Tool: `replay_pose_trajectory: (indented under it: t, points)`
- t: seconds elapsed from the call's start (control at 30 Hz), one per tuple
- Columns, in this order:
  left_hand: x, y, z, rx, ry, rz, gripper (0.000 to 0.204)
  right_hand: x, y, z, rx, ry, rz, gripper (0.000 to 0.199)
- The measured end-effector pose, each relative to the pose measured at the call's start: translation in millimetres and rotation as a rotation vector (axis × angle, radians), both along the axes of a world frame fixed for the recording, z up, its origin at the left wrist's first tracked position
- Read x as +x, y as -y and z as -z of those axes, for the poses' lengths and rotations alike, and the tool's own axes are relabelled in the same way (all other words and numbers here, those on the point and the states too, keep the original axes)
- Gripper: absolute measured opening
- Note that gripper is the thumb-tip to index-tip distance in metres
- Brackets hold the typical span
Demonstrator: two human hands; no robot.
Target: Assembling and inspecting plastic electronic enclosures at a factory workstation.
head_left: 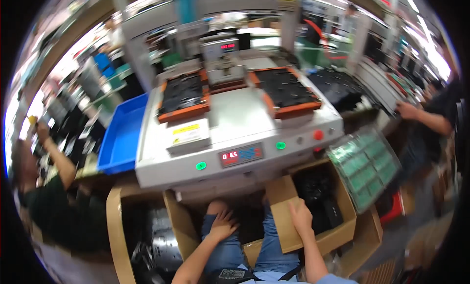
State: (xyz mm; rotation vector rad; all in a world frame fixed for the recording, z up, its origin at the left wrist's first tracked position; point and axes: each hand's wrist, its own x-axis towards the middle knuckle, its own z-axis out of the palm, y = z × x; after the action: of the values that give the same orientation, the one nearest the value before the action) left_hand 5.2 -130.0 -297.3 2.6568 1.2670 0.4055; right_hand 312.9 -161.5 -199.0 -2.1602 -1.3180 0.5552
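My left hand [224, 226] lies flat on my left knee, its fingers spread and nothing in it. At the edge of a cardboard flap [280, 201] is my right hand [300, 217], gripping it. That flap belongs to the cardboard box [346, 216] on my right, which holds black parts [319, 188]. Ahead stands a white machine [240, 110] with a lit display [241, 155], two green buttons and a red knob [318, 134]. Two orange-framed fixtures [182, 94] carrying black pieces rest on its top, left and right.
Left of my legs an open cardboard box [115, 235] contains black and shiny parts. A blue tray [120, 139] sits beside the machine. Over the right box leans a clear bag of green sheets [364, 166]. Other people work at the left [58, 186] and right [435, 117].
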Motion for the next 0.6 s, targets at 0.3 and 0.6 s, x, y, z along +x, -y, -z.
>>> replay_pose_trajectory:
  t: [0.3,0.6]
  points:
    - [41.0,-79.1,35.5,-0.183,-0.219,-0.542,0.028,5.0,2.6,4.9,0.043,-0.065,-0.106,0.054]
    - [71.7,-94.0,-8.7,-0.388,-0.169,-0.571,0.028,0.4,4.0,4.1,0.016,-0.052,-0.136,0.054]
